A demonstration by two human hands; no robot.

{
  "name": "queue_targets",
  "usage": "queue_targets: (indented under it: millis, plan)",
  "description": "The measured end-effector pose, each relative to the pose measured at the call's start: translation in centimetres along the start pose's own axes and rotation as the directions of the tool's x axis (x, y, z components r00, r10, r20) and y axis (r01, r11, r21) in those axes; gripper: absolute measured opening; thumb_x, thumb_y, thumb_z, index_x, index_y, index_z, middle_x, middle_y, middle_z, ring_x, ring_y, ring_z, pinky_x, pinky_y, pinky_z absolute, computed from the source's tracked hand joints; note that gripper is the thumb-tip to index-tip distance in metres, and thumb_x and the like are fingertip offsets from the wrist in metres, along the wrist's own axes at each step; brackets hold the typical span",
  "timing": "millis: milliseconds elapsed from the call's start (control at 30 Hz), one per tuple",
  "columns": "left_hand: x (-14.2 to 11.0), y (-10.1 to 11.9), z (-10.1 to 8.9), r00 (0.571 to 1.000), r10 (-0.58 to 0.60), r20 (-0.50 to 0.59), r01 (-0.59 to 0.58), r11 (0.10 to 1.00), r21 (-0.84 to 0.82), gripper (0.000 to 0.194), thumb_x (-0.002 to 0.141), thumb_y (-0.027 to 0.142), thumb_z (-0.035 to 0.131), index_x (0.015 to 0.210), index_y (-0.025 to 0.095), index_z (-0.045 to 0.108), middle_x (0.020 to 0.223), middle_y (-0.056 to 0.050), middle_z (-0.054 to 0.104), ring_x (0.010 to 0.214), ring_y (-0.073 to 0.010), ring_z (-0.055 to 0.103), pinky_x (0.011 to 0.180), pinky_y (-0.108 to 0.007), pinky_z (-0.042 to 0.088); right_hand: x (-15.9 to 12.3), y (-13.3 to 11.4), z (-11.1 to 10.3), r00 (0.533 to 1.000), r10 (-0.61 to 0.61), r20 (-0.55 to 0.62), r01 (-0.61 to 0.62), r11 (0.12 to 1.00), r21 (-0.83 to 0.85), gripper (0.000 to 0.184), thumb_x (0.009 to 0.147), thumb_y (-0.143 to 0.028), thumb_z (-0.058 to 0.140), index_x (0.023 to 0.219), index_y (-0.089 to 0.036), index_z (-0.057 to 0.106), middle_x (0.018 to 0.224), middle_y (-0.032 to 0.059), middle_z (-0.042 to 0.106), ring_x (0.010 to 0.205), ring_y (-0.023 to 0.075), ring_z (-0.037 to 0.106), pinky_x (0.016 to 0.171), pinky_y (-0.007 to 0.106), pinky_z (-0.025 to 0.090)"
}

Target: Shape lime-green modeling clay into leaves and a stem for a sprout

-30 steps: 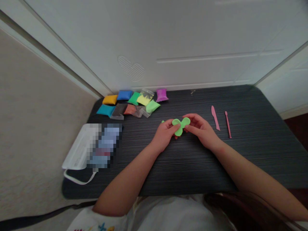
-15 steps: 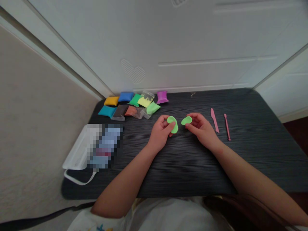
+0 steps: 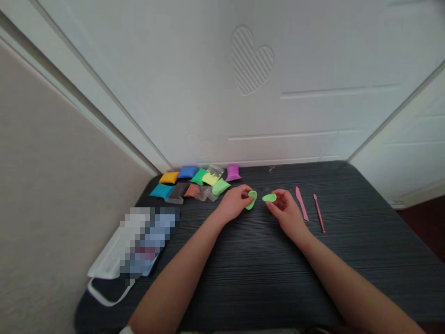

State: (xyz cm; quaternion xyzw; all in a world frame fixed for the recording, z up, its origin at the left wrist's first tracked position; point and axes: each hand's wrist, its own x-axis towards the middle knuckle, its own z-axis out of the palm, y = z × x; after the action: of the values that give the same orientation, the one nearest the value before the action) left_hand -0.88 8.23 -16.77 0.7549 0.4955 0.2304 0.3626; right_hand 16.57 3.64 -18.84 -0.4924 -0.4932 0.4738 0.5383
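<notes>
Left hand (image 3: 234,202) is pinching a two-lobed green piece (image 3: 250,205), right hand (image 3: 290,217) is pinching a green oval (image 3: 269,198), fingers narrow on both, and the pieces are facing each other over the dark surface (image 3: 250,269), a small gap between. Pink knife (image 3: 301,204) and pink stick (image 3: 319,213) are lying right of the right hand; coloured packets (image 3: 188,172) are sitting by the door (image 3: 194,83), mask (image 3: 107,262) is lying far left.

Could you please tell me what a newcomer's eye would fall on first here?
Probably the light green piece in the left hand and the light green oval in the right hand, held apart over the dark table. Next, perhaps, come the colourful packets clustered near the far edge, left of the hands, and the two pink tools to their right.
</notes>
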Motion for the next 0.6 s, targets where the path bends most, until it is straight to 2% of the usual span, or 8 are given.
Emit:
queue_targets:
  millis: [167, 233, 300, 367, 433, 500, 533, 600]
  plan:
    - [1.7, 0.1, -0.2, 0.999, 0.037, 0.035, -0.040, 0.995, 0.094, 0.017, 0.071, 0.031, 0.055, 0.079, 0.018, 0.062, 0.066, 0.000, 0.061, 0.060, -0.0138, 0.054, 0.054, -0.023, 0.040, 0.4, 0.3, -0.3, 1.000, 0.004, -0.013, -0.004, 1.000, -0.021, 0.030, 0.071, -0.028, 0.061, 0.096, -0.023, 0.045, 0.086, 0.0004, 0.057, 0.072, 0.0134, 0.058, 0.067, 0.028, 0.047]
    - [1.5, 0.4, -0.8, 0.999, 0.048, 0.018, -0.050, 0.991, 0.126, 0.019, 0.071, 0.033, 0.055, 0.081, 0.018, 0.063, 0.070, -0.001, 0.061, 0.063, -0.0147, 0.054, 0.057, -0.025, 0.041, 0.3, 0.2, -0.2, 1.000, -0.002, -0.008, 0.001, 0.995, -0.101, 0.029, 0.072, -0.028, 0.059, 0.097, -0.023, 0.045, 0.086, 0.0006, 0.058, 0.072, 0.0140, 0.058, 0.068, 0.029, 0.047]
    - [0.9, 0.5, -1.7, 0.998, 0.052, -0.021, -0.049, 0.988, 0.147, 0.026, 0.074, 0.035, 0.053, 0.091, 0.018, 0.062, 0.081, -0.003, 0.062, 0.070, -0.0158, 0.055, 0.063, -0.026, 0.043, 0.1, -0.1, -0.1, 0.999, -0.037, 0.032, 0.043, 0.969, -0.242, 0.027, 0.073, -0.027, 0.057, 0.098, -0.023, 0.046, 0.086, 0.0010, 0.059, 0.075, 0.0150, 0.058, 0.071, 0.031, 0.046]
    - [0.0, 0.3, -2.9, 0.994, 0.059, -0.091, -0.043, 0.984, 0.175, 0.031, 0.077, 0.036, 0.048, 0.100, 0.018, 0.058, 0.092, -0.005, 0.062, 0.078, -0.0170, 0.056, 0.072, -0.028, 0.044, -0.2, -0.4, 0.0, 0.988, -0.089, 0.122, 0.133, 0.901, -0.414, 0.024, 0.074, -0.025, 0.056, 0.097, -0.022, 0.050, 0.088, 0.0016, 0.060, 0.081, 0.0166, 0.057, 0.077, 0.033, 0.043]
    - [-0.8, -0.4, -4.3, 0.977, 0.067, -0.200, -0.019, 0.972, 0.233, 0.030, 0.079, 0.035, 0.045, 0.101, 0.019, 0.058, 0.099, -0.006, 0.060, 0.088, -0.0191, 0.055, 0.082, -0.032, 0.041, -0.5, -0.8, 0.2, 0.967, -0.132, 0.217, 0.233, 0.799, -0.554, 0.023, 0.073, -0.024, 0.057, 0.096, -0.022, 0.054, 0.091, 0.0026, 0.061, 0.087, 0.0190, 0.055, 0.081, 0.036, 0.040]
    - [-1.6, -1.5, -5.9, 0.952, 0.025, -0.306, 0.066, 0.956, 0.285, 0.030, 0.079, 0.035, 0.045, 0.101, 0.019, 0.058, 0.104, -0.007, 0.059, 0.101, -0.0226, 0.050, 0.092, -0.035, 0.034, -0.7, -1.1, 0.3, 0.952, -0.154, 0.266, 0.294, 0.708, -0.642, 0.023, 0.072, -0.023, 0.057, 0.095, -0.021, 0.057, 0.094, 0.0039, 0.061, 0.092, 0.0212, 0.054, 0.084, 0.039, 0.038]
    - [-1.8, -2.1, -6.5, 0.946, -0.028, -0.324, 0.126, 0.950, 0.285, 0.032, 0.078, 0.036, 0.046, 0.104, 0.019, 0.057, 0.109, -0.008, 0.057, 0.107, -0.0239, 0.047, 0.096, -0.035, 0.030, -0.8, -1.2, 0.4, 0.950, -0.161, 0.269, 0.304, 0.677, -0.670, 0.023, 0.072, -0.023, 0.057, 0.095, -0.021, 0.057, 0.094, 0.0046, 0.061, 0.093, 0.0221, 0.053, 0.084, 0.040, 0.037]
    - [-2.1, -3.0, -7.4, 0.949, -0.125, -0.290, 0.205, 0.942, 0.265, 0.034, 0.075, 0.035, 0.050, 0.104, 0.019, 0.057, 0.113, -0.009, 0.056, 0.109, -0.0259, 0.046, 0.097, -0.036, 0.028, -0.9, -1.2, 0.5, 0.954, -0.175, 0.245, 0.299, 0.643, -0.705, 0.023, 0.072, -0.021, 0.055, 0.095, -0.021, 0.058, 0.095, 0.0057, 0.061, 0.096, 0.0234, 0.052, 0.085, 0.041, 0.036]
